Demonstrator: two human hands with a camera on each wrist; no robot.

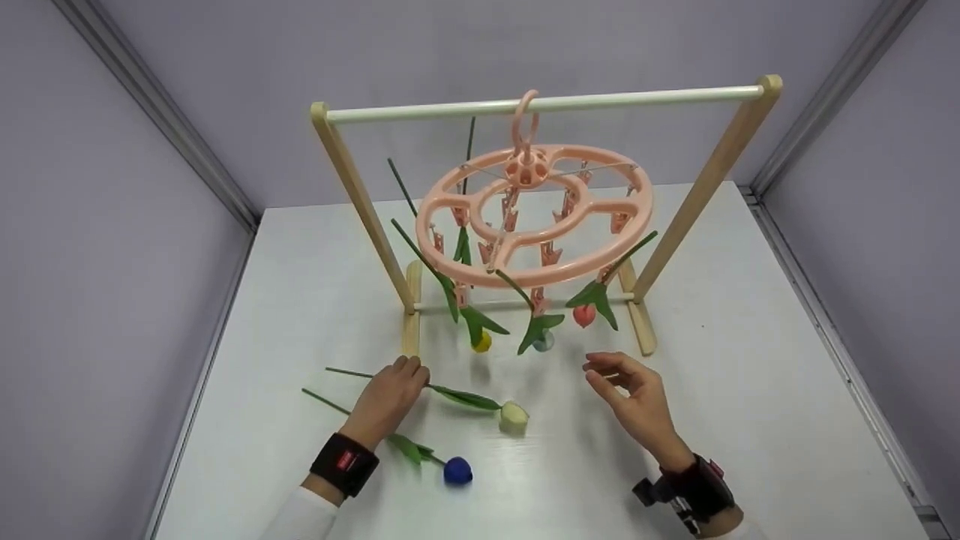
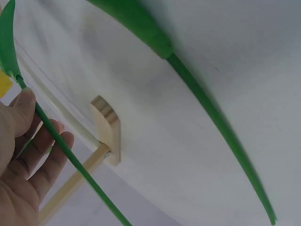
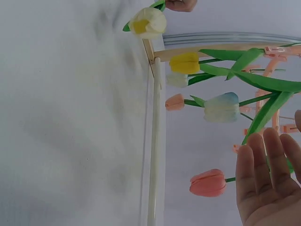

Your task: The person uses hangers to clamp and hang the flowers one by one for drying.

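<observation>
Though the left wristband carries a red label, its writing is too small to read. On the table, the white tulip lies between the hands, its stem under the left hand, whose fingers curl round it. Right hand hovers open, holding nothing, below the hanging red tulip.

A staged recording booth rather than a lived-in room: plain grey partition walls with metal corner strips close in a bare white desk, where a small wooden rack holds a peach clip hanger with artificial tulips.
</observation>
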